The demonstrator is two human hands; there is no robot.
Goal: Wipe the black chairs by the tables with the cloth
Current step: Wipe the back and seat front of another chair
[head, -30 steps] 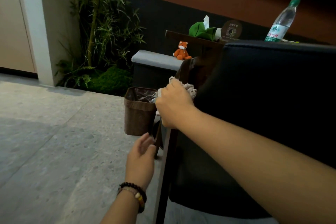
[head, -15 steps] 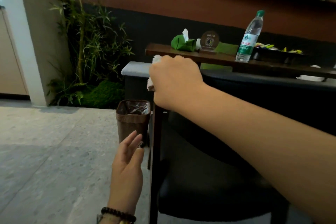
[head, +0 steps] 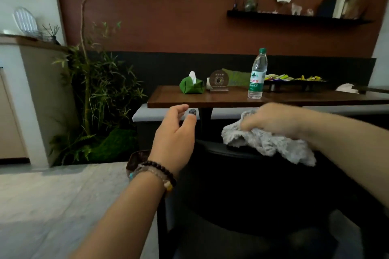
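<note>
Black chair (head: 242, 176) low centre-right, pulled up to wooden table (head: 210, 99); curved backrest top faces camera. Grey cloth (head: 271, 145) bunched on backrest top edge, draped over it twd the right. Right hand (head: 271, 120) on cloth, fingers curled into it, gripping. Left hand (head: 174, 132) in air just left of chair back, fingers loosely spread, holding nothing, not touching chair; bead bracelets (head: 155, 174) on wrist. On table: green tissue pouch (head: 191, 86), round sign (head: 219, 80), water bottle (head: 257, 73) upright, tray (head: 294, 82) w/ colourful bits behind bottle. Bamboo plant (head: 94, 90) at left by wall. Brown bin (head: 136, 157) partly hidden behind left wrist.
</note>
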